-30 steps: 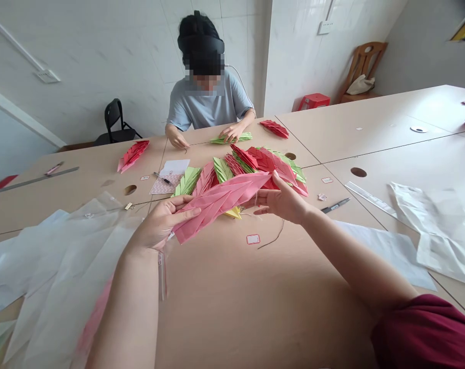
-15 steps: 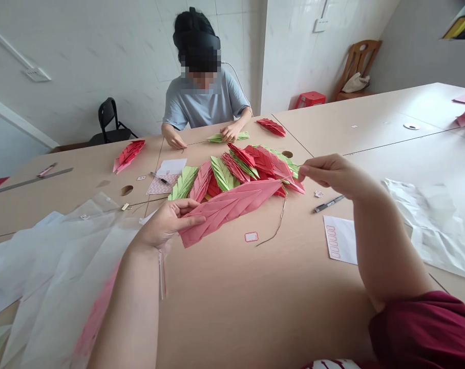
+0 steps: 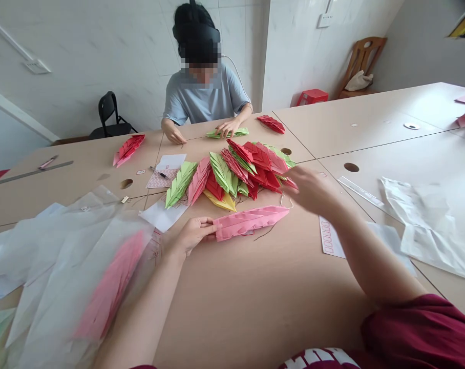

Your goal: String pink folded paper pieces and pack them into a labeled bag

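My left hand (image 3: 196, 233) pinches the broad left end of a pink pleated paper leaf (image 3: 251, 221), held low over the table. From the leaf's pointed right tip a thin thread (image 3: 292, 203) curves up to my right hand (image 3: 309, 190). The fingers of that hand are closed at the thread, somewhat blurred and partly hidden. Another dark strand (image 3: 266, 233) trails beneath the leaf. Just behind lies a pile of folded paper leaves (image 3: 255, 164) in red, pink, green and yellow.
Across the table a person (image 3: 205, 97) has one hand on green folded paper (image 3: 238, 132). Translucent plastic bags (image 3: 71, 256) lie at my left, a white bag (image 3: 424, 220) at my right. Label sheets (image 3: 330, 238), a pen (image 3: 159, 173) and a ruler (image 3: 361, 192) lie around.
The pink leaf has moved right and down, turning its other face up. My right hand has come left and lower, near the leaf's tip.
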The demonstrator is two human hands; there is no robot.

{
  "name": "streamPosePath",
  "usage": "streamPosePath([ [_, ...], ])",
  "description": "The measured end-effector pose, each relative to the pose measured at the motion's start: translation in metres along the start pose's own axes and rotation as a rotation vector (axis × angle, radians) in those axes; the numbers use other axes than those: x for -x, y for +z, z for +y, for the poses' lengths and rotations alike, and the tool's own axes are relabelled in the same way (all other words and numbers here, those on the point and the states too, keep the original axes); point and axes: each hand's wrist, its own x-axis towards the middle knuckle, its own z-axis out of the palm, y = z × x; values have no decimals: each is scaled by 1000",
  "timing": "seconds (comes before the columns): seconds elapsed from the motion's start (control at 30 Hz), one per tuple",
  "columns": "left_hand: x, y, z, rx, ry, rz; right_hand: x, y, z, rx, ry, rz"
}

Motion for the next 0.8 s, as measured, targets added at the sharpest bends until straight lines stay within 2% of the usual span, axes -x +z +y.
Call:
streamPosePath([
  [0.07,0,4,-4,20,5,15,9,44,-16,184,-289,-250],
  [0.1,0,6,-6,26,13,21,14,65,-23,230,-403,-304],
  [0.17,0,10,-9,26,60,42,22,102,-30,287,-539,-356],
  [0.27,-1,16,-15,-46,215,109,30,137,-26,344,-582,-340],
  [0.33,-2,18,-19,-122,308,138,32,146,-19,371,-595,-301],
  [0.43,-4,15,-23,-217,372,185,32,147,-10,408,-623,-259],
  [0.6,-5,-3,-24,-359,483,382,35,144,-2,436,-547,-219],
  [0.7,-7,-12,-27,-300,523,459,38,142,-1,458,-433,-179],
  [0.8,-8,-12,-31,-186,527,510,39,140,-4,428,-364,-141],
])
